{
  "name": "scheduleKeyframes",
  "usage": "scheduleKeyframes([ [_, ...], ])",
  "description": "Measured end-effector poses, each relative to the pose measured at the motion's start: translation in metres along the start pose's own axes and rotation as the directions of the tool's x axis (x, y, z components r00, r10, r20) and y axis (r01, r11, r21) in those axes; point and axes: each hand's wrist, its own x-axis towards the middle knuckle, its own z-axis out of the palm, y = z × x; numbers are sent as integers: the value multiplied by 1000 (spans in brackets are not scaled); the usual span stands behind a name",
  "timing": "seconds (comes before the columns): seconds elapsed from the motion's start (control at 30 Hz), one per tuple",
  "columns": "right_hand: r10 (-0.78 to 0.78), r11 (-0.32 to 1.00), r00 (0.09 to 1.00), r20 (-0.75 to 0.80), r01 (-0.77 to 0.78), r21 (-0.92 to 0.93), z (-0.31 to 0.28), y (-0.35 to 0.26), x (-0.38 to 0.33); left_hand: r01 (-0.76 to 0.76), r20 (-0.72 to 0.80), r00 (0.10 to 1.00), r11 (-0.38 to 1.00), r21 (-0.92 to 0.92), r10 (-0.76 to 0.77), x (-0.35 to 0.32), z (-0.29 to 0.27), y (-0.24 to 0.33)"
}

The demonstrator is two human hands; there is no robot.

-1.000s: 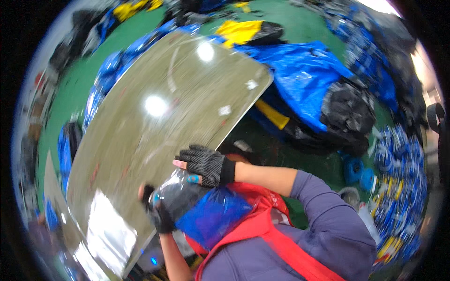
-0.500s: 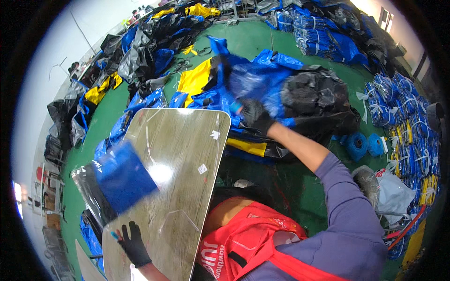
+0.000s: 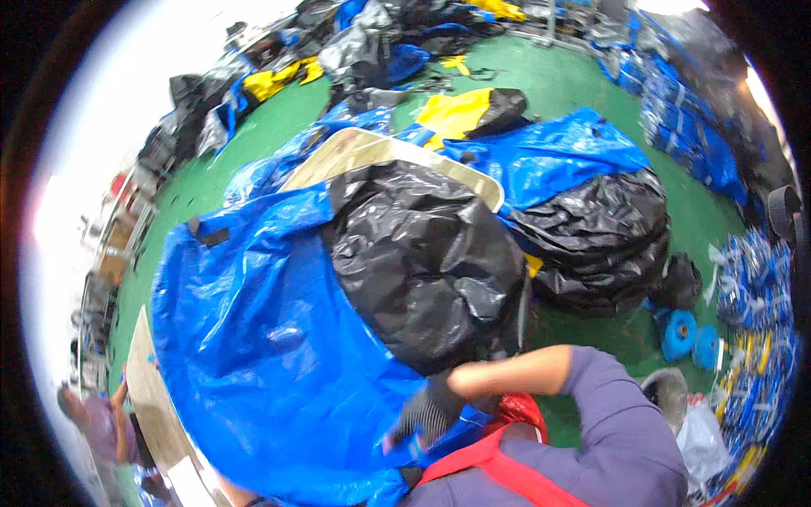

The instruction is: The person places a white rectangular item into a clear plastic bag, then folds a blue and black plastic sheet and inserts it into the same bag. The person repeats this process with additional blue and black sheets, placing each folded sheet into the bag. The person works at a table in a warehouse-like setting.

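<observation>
A large blue-and-black plastic sheet piece (image 3: 262, 321) lies spread over the wood-patterned table (image 3: 372, 145), covering most of its top. Its black part (image 3: 422, 262) is round and wrinkled, and a dark strap (image 3: 211, 237) sits on its far left edge. My right hand (image 3: 428, 414), in a dark striped glove with bare fingertips, is over the near edge of the blue part. Its fingers are smeared by motion, so I cannot tell whether they grip the plastic. My left hand is hidden; only a bit of skin shows at the lower edge.
A similar blue-and-black pile (image 3: 591, 220) with a yellow piece (image 3: 456, 114) lies beyond the table on the green floor. Blue twine rolls (image 3: 678, 334) and tied bundles (image 3: 752, 296) are on the right. At lower left, another person (image 3: 110, 422) is beside a second board (image 3: 156, 389).
The blue-and-black piece has come from the pile onto the table. My right hand has drawn back toward me. The small blue-and-black flat piece and my left hand are no longer seen.
</observation>
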Motion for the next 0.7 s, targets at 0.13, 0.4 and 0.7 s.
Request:
scheduleKeyframes([
  [0.13, 25, 722, 250, -968, -674, -155, -146, 20, -108, 54, 86, 994, 995, 82, -61, -2, -41, -20],
  [0.4, 362, -117, -28, -932, -993, -15, -197, 123, -144, 290, -151, 953, 931, 223, -261, 14, -26, -100],
  [0.7, 462, 207, 13, -887, -974, 94, -221, 115, -213, 368, -446, 895, 552, 748, 7, 13, -92, -163],
])
